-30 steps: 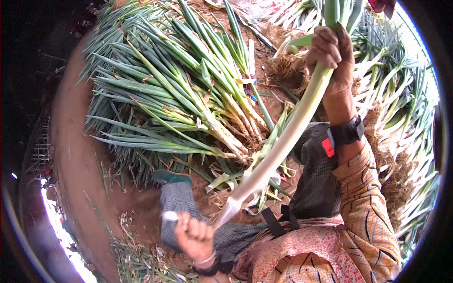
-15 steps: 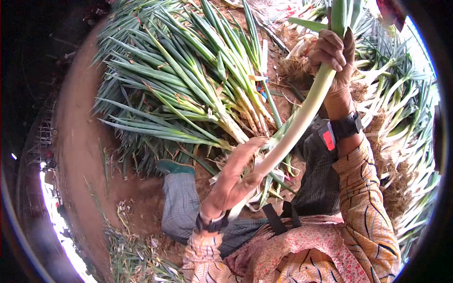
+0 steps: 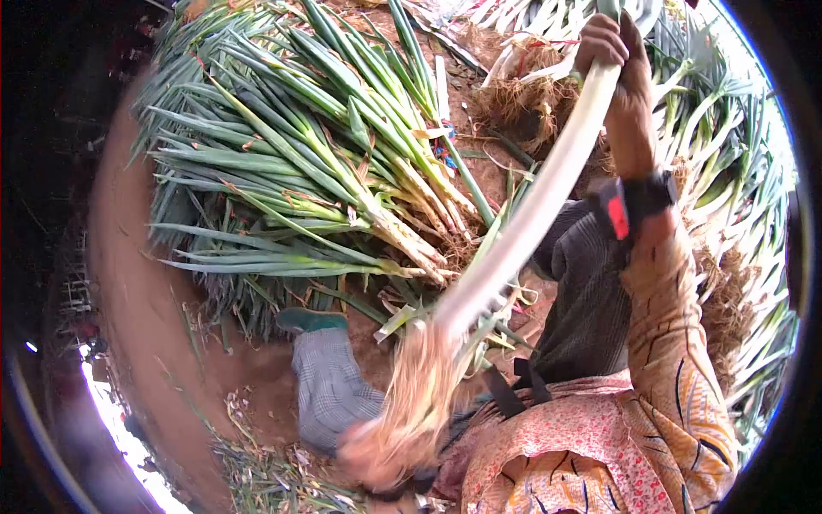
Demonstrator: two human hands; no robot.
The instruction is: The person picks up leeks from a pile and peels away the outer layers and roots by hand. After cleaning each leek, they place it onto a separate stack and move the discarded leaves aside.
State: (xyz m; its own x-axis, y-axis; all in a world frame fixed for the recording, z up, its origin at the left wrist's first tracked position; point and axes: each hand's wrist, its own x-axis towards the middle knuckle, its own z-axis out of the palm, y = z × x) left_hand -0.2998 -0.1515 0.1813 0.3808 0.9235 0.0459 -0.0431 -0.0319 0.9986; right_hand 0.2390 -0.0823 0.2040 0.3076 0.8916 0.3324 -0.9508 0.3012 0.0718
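Note:
High at the right, my right hand (image 3: pixel 610 60) is wrapped round the upper part of a thick green onion (image 3: pixel 548 193). Its long white stalk slants down to the left and ends in a brush of pale roots (image 3: pixel 419 381), smeared by motion. Below the roots, near the lap, is my left hand (image 3: pixel 372 458); its fingers are too blurred to tell what they hold. A torn green leaf (image 3: pixel 488 330) hangs beside the stalk's lower part.
Untrimmed green onions (image 3: pixel 282 154) lie heaped at the upper left. White-stalked onions (image 3: pixel 715 163) with roots are stacked along the right. Leaf scraps (image 3: pixel 282 475) litter the ground at the lower left. My shoe (image 3: pixel 312 320) is beside the heap.
My left hand has moved down and left, off the lower stalk, and the roots now show. My right hand, still gripping the onion, is slightly higher.

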